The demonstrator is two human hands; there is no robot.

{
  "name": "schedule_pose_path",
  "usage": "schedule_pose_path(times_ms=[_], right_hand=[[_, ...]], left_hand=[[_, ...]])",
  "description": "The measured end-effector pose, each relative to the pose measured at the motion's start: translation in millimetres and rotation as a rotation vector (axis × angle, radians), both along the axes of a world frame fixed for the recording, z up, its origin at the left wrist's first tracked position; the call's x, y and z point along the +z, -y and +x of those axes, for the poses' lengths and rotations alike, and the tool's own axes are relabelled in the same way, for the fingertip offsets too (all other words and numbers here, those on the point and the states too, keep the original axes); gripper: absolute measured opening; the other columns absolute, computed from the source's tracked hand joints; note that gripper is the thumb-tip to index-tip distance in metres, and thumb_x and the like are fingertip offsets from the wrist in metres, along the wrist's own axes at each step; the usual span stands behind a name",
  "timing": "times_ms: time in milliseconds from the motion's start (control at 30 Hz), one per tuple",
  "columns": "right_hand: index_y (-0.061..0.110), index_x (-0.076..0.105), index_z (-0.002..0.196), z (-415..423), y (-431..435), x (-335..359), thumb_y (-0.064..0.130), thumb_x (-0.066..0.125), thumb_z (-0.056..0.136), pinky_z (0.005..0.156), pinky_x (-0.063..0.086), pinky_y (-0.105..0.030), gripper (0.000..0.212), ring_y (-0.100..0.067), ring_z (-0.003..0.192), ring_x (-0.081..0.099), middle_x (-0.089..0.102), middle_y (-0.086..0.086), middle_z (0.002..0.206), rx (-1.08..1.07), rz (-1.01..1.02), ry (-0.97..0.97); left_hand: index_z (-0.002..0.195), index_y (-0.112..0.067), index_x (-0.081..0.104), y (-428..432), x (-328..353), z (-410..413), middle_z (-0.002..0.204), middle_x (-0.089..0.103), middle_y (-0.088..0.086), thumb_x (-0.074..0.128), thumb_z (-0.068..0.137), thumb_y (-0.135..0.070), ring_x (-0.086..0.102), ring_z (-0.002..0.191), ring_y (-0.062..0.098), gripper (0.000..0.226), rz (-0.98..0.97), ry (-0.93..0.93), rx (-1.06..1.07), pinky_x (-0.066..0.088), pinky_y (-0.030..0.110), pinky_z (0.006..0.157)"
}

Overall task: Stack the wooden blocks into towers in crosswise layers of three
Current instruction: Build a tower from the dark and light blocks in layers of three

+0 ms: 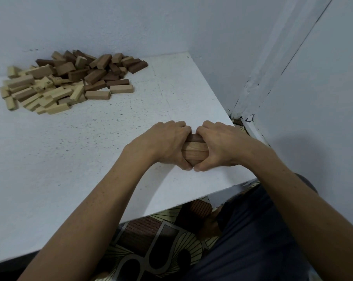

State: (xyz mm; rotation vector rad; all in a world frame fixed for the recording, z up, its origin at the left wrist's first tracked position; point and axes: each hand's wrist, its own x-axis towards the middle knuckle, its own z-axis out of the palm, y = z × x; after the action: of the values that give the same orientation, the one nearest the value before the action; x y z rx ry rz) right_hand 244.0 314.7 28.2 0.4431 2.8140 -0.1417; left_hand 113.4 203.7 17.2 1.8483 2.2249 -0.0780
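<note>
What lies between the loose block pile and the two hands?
Head view: only bare tabletop, from pile to left hand and right hand gripping blocks.

White speckled tabletop (90, 149) seen from above, far edge set against pale blue-grey wall (131, 23). Paint chipped at wall corner (250, 88), rt. Brown & cream patterned floor covering (151, 250) shown below near edge; dark trousers (252, 240) at btm rt.

Single wide-angle view, worn on the head. The desk (70, 151) is looked down on steeply from over its near edge, faced forward. Near and right edges are framed close; the block pile (70, 78) toward the far-left corner is seen farther off.
</note>
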Motion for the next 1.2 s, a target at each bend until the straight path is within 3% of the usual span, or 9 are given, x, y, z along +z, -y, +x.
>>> schedule_pose_path(times_ms=[367,467,533,600,667,767,867,1000,1200], right_hand=[[0.019,0.048,0.11,0,0,-2,0.067,0.073,0.066,0.069,0.035,-0.031,0.07,-0.017,0.087,0.044,0.042,0.005,0.101,-0.01,0.001,-0.001],[0.02,0.043,0.13,4,0,-5,0.071,0.072,0.065,0.075,0.042,-0.033,0.088,-0.018,0.097,0.047,0.045,0.004,0.112,-0.014,-0.019,-0.026],[0.022,0.019,0.152,9,-4,-6,0.071,0.073,0.066,0.088,0.045,-0.036,0.113,-0.02,0.112,0.045,0.043,0.001,0.129,-0.034,-0.072,-0.038],[0.027,-0.003,0.157,19,-8,-4,0.069,0.074,0.067,0.103,0.041,-0.04,0.126,-0.021,0.129,0.038,0.036,0.001,0.145,-0.083,-0.189,-0.094],[0.031,-0.006,0.157,30,-10,-5,0.071,0.071,0.069,0.115,0.031,-0.04,0.123,-0.014,0.142,0.027,0.025,0.006,0.159,-0.18,-0.389,-0.258],[0.034,0.006,0.158,42,6,-19,0.072,0.052,0.085,0.118,0.026,-0.032,0.094,0.0,0.143,0.027,0.025,0.013,0.16,-0.411,-0.692,-0.636],[0.039,0.022,0.154,43,37,-40,0.073,0.03,0.093,0.122,0.022,-0.037,0.07,0.006,0.141,0.029,0.032,0.019,0.157,-0.681,-0.994,-0.916],[0.038,0.029,0.151,32,60,-54,0.083,0.026,0.078,0.124,0.018,-0.038,0.086,0.006,0.141,0.029,0.032,0.02,0.157,-0.845,-1.185,-1.004],[0.037,0.029,0.152,21,72,-58,0.085,0.028,0.076,0.124,0.017,-0.035,0.091,0.011,0.141,0.026,0.031,0.025,0.155,-0.908,-1.229,-0.999]], left_hand=[[0.105,-0.021,0.05,0,0,1,0.099,0.05,-0.006,0.075,0.066,-0.066,0.049,0.086,0.016,0.065,-0.012,-0.022,0.003,0.033,0.029,0.068],[0.111,-0.023,0.048,3,-2,0,0.102,0.051,-0.009,0.074,0.061,-0.073,0.049,0.088,0.014,0.076,-0.004,0.005,0.01,0.035,0.029,0.072],[0.136,-0.024,0.039,5,-2,-3,0.117,0.053,-0.009,0.075,0.058,-0.075,0.051,0.102,0.015,0.1,-0.009,0.08,0.028,0.043,0.032,0.084],[0.153,-0.027,0.015,11,1,-7,0.135,0.049,-0.009,0.077,0.057,-0.074,0.049,0.119,0.015,0.124,-0.021,0.194,0.064,0.043,0.037,0.099],[0.157,-0.033,0.003,21,3,-12,0.146,0.042,-0.011,0.078,0.06,-0.072,0.043,0.129,0.011,0.129,0.021,0.38,0.13,0.039,0.038,0.108],[0.156,-0.041,0.011,38,-5,-9,0.15,0.039,-0.019,0.064,0.068,-0.08,0.039,0.134,-0.001,0.11,0.246,0.69,0.277,0.034,0.032,0.111],[0.154,-0.037,0.028,42,-21,18,0.149,0.043,-0.022,0.038,0.092,-0.072,0.039,0.132,-0.011,0.072,0.585,1.007,0.502,0.029,0.027,0.113],[0.152,-0.028,0.034,32,-33,51,0.151,0.043,-0.017,0.022,0.094,-0.068,0.038,0.138,-0.005,0.072,0.788,1.371,0.766,0.022,0.033,0.122],[0.154,-0.021,0.031,29,-39,69,0.156,0.036,-0.013,0.016,0.098,-0.067,0.033,0.14,-0.005,0.074,0.767,1.487,0.842,0.019,0.03,0.123]])
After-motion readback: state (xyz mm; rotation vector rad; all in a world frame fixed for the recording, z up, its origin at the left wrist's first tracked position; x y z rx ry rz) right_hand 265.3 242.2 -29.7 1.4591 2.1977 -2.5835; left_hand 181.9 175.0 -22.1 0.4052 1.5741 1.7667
